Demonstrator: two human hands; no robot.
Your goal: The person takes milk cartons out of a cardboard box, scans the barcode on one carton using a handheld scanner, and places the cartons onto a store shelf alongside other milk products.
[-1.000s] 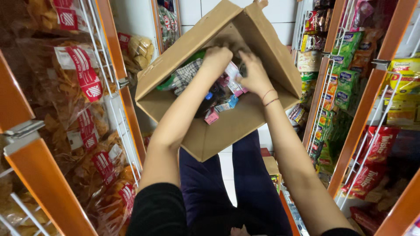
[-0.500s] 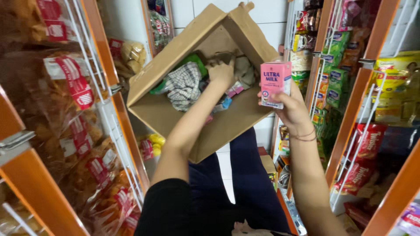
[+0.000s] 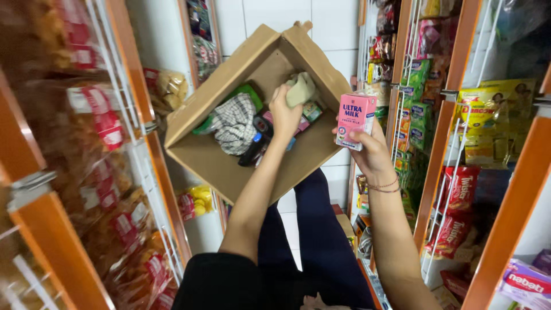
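Since half a second ago the right hand (image 3: 370, 150) has lifted the pink carton (image 3: 356, 121) clear, now upright just right of the box (image 3: 229, 172), fingers clamped on it. Left hand (image 3: 285, 112) is inside the box, closed on a pale packet (image 3: 301, 89).

Your left hand (image 3: 285, 112) reaches forward, arm outstretched, fingers curled closed. Your right hand (image 3: 367, 146) is raised beside it, grip closed, wrist bent back slightly.
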